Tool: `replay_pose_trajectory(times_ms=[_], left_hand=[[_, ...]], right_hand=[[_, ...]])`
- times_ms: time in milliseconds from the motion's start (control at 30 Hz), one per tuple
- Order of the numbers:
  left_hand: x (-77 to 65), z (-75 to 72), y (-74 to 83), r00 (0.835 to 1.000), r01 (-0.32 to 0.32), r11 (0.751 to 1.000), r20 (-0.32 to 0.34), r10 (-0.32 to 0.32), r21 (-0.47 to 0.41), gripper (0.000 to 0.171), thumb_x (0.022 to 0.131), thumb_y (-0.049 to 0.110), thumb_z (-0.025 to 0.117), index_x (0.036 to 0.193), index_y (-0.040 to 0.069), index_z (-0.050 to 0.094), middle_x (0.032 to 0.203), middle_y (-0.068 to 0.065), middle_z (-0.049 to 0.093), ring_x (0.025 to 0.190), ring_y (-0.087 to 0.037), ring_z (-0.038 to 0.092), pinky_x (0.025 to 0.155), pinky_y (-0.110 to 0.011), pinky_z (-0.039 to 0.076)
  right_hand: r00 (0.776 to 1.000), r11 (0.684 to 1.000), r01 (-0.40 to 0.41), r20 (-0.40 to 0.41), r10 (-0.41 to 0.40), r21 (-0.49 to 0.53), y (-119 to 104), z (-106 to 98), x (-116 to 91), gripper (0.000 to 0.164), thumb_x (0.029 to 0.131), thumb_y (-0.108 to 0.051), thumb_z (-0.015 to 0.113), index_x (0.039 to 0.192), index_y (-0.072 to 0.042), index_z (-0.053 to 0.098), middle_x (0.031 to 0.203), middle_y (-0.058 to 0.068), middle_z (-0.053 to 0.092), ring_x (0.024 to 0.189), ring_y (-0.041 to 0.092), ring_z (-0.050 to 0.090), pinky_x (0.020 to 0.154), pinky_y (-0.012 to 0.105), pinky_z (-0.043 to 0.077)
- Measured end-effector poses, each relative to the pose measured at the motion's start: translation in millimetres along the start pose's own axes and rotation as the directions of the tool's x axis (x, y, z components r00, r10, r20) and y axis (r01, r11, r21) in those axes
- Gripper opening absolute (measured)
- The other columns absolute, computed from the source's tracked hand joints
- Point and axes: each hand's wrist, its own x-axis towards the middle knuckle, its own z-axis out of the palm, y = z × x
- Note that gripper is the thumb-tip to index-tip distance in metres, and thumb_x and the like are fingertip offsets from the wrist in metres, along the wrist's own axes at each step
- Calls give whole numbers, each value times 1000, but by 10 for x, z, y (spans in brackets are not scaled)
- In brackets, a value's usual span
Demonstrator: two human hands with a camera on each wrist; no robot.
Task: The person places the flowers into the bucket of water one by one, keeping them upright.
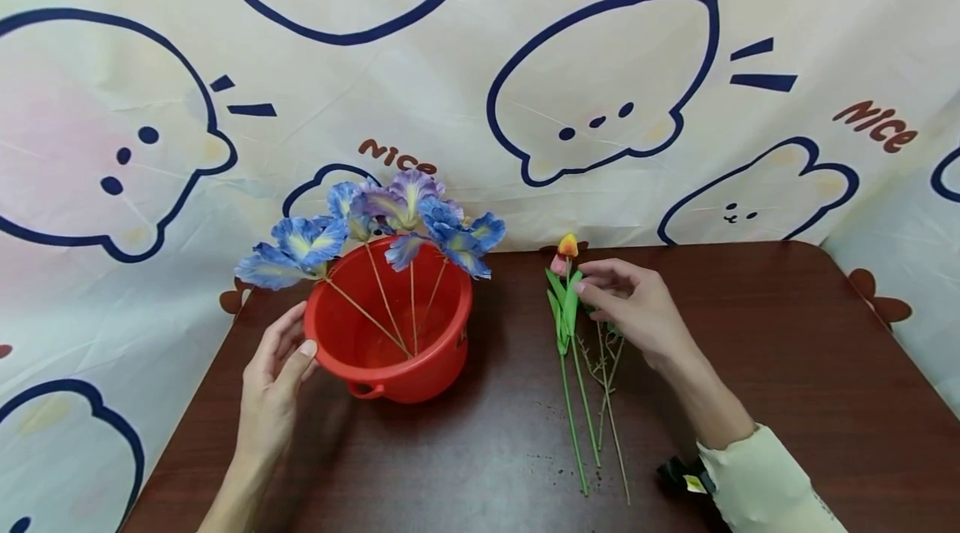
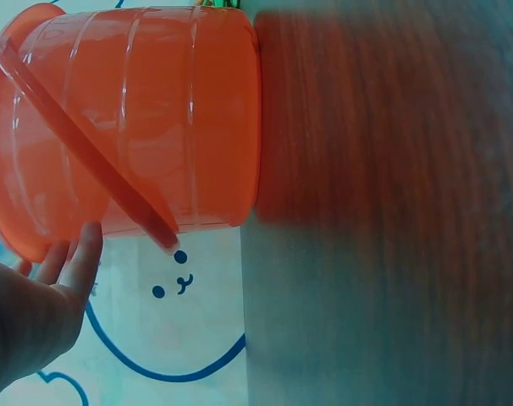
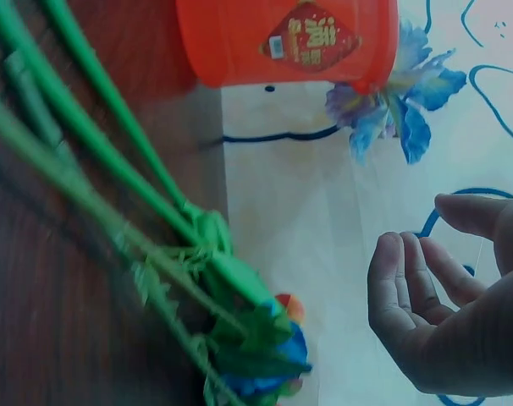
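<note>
A red bucket stands on the table with several blue and purple artificial irises leaning in it, their blooms above the far rim. My left hand rests against the bucket's left rim, fingers fairly straight. To the right lie artificial flowers with long green stems; an orange-yellow tulip tops them, and a blue bloom shows among the leaves in the right wrist view. Over these flowers hovers my right hand; in the right wrist view its loosely bent fingers hold nothing.
The dark brown wooden table ends at a pale cartoon-printed cloth behind it. A small black object lies by my right sleeve. Dark crumbs are scattered near the stems. The bucket's handle hangs across its side.
</note>
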Motion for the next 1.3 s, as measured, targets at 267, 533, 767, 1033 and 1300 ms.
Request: replay_pose_trajectory(times_ms=[267,533,767,1033,1300], left_hand=[[-5,-4,-4,1000,-5,1000,-4,5,1,51,110,10,57,160,12,46,144,3,61,124,-8,66,90,-16,61],[-2,-8,-7,1000,-17,1000,-2,17,-7,51,110,9,56,160,11,46,145,2,61,125,-8,66,90,-16,61],[-6,-8,-11,1000,-5,1000,-2,5,4,53,110,11,57,161,8,44,145,3,60,125,-7,66,90,-16,61],[-12,-9,-10,1000,-4,1000,-8,4,4,51,110,11,57,161,12,46,146,2,60,125,-7,66,90,-16,61],[-5,-4,5,1000,2,1000,-2,-2,0,52,111,12,57,161,11,45,146,2,59,126,-8,66,90,-16,61]], right_hand=[[1000,998,-18,-16,17,-55,143,-149,-66,44,103,-22,75,139,0,66,115,15,72,91,8,74,79,32,67],[997,995,-71,-24,69,-70,297,-237,-111,47,101,-23,77,140,0,66,116,15,74,93,9,76,80,33,68],[990,982,-142,-3,143,-126,435,-217,-144,47,100,-26,79,138,-1,67,121,19,75,100,20,79,81,38,68],[984,973,-176,-10,177,-152,519,-162,-129,49,95,-26,85,134,0,70,120,20,79,93,21,80,73,34,68],[965,967,-235,95,245,-103,598,-227,-85,56,94,-18,84,140,7,64,125,23,77,96,17,81,75,39,69]])
